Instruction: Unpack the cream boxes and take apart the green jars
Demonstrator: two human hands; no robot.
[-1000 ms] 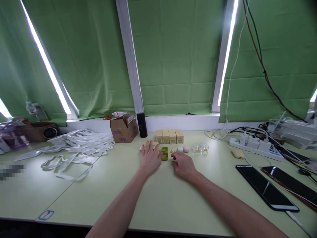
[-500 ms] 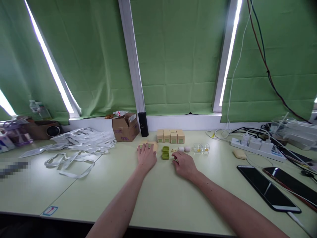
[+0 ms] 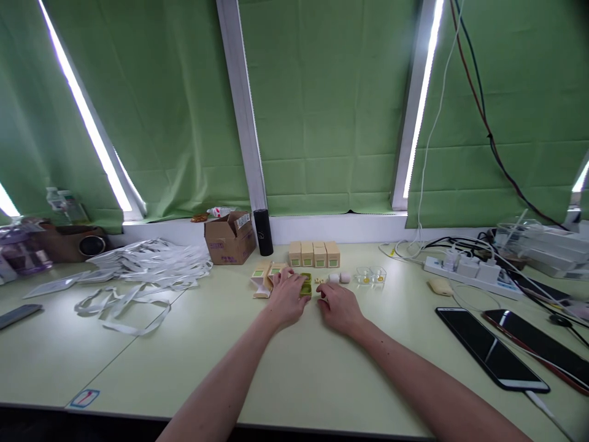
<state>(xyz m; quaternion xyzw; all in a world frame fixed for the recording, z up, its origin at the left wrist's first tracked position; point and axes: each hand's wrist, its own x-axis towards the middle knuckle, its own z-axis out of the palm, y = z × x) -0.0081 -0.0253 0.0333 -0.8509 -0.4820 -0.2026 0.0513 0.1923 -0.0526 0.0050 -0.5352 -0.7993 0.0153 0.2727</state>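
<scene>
My left hand reaches over the left side of a green open case, thumb and fingers apart around its near part; whether it grips the case is hidden. Just left of it, opened tan paper boxes with green labels lie partly under the fingers. My right hand rests on the table right of the case, fingers loosely curled and the thumb apart. Tiny gold-coloured pieces lie beyond its fingertips. Two pale round-ended pieces sit behind its knuckles. Farther right stands a clear tray with yellow bits.
Several tan boxes stand in a row at the back. Left of them are a black cylinder, a cardboard box and piled white straps. Phones, a power strip and cables occupy the right side.
My left hand has moved right, off the opened tan boxes and onto the green case. Those boxes now stand up more. My right hand stays almost in place.
</scene>
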